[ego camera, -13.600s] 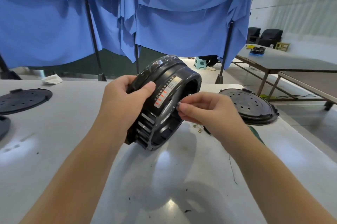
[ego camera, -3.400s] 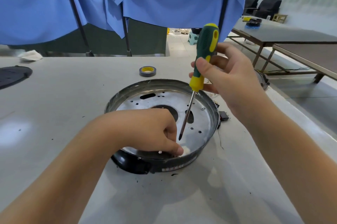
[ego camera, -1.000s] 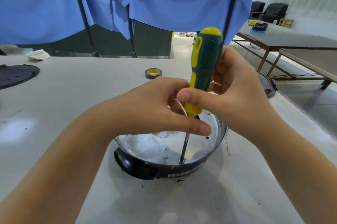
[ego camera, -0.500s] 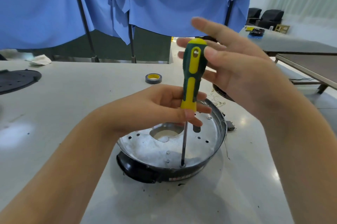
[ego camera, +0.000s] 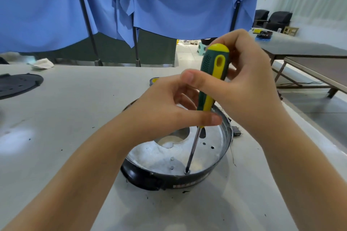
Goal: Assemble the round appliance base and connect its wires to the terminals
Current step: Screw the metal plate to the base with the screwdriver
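Observation:
The round appliance base [ego camera: 221, 167] lies on the table, a black outer ring with a shiny metal pan inside that has a central opening and small holes. A green and yellow screwdriver [ego camera: 214, 73] stands nearly upright, its tip in a screw at the pan's near edge. My right hand [ego camera: 242, 84] grips the upper handle, thumb across the front. My left hand [ego camera: 169, 110] pinches the lower yellow end of the handle just above the shaft.
A roll of yellow-cored tape [ego camera: 154, 81] lies beyond my left hand. A black perforated disc [ego camera: 16, 84] lies far left, a white rag [ego camera: 42, 63] behind it. A small black connector [ego camera: 236, 130] sits right of the base. Blue curtains hang behind; other tables stand at the right.
My right hand, spread open beside the handle half a second ago, has closed round the handle's top. The left hand keeps its pinch and the tip stays in the same screw.

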Action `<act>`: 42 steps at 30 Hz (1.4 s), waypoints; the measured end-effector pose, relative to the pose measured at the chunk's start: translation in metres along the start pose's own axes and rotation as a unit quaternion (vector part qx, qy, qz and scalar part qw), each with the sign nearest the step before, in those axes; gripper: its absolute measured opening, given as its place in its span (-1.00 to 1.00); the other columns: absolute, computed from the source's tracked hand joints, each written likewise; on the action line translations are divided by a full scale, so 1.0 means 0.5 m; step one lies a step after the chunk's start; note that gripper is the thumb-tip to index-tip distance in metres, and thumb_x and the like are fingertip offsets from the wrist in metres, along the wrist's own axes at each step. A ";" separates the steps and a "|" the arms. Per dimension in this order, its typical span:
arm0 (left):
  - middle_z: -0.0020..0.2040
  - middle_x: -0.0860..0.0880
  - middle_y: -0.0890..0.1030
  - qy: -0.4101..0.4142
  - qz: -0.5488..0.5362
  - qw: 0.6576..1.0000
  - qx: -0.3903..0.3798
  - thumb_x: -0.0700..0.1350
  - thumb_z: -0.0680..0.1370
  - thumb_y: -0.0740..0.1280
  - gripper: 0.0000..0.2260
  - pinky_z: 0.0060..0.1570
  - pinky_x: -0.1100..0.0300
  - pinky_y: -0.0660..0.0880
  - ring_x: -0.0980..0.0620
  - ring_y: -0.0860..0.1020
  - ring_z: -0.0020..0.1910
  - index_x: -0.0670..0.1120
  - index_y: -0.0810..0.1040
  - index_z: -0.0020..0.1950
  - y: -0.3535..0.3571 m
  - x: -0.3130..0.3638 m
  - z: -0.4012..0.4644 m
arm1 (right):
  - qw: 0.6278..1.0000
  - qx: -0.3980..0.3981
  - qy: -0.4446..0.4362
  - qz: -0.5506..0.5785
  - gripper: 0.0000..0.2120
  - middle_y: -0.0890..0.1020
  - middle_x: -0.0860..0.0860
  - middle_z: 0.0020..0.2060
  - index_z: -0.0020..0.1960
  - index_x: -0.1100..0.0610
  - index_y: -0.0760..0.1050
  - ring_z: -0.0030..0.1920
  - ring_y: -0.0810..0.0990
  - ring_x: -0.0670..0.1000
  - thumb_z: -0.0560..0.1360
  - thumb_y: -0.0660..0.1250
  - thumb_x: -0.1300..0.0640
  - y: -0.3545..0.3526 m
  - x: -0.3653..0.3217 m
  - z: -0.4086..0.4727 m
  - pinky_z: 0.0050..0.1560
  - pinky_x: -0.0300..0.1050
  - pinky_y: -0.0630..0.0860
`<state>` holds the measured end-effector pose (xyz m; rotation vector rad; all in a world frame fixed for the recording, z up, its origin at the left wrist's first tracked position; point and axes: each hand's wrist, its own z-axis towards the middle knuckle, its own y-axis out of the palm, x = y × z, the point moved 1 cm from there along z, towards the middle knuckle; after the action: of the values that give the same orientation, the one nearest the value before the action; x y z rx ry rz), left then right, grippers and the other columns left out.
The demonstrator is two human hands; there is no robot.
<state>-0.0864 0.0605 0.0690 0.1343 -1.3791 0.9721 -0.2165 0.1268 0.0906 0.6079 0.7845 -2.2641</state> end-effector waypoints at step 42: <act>-0.04 0.01 0.69 -0.006 -0.012 0.997 -0.073 -0.08 0.34 0.54 -0.65 0.05 0.01 0.61 0.04 0.66 0.02 0.02 0.61 0.10 -0.027 0.006 -0.014 | 0.991 -0.100 0.006 0.083 -0.56 0.58 -0.16 -0.17 0.02 -0.09 0.43 -0.09 0.60 -0.14 0.26 0.58 -0.02 -0.010 0.004 0.000 0.03 -0.22 0.54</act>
<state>-0.0730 0.0578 0.0758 0.0464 -1.4517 0.8480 -0.2213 0.1289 0.0910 0.5700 0.9199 -2.0036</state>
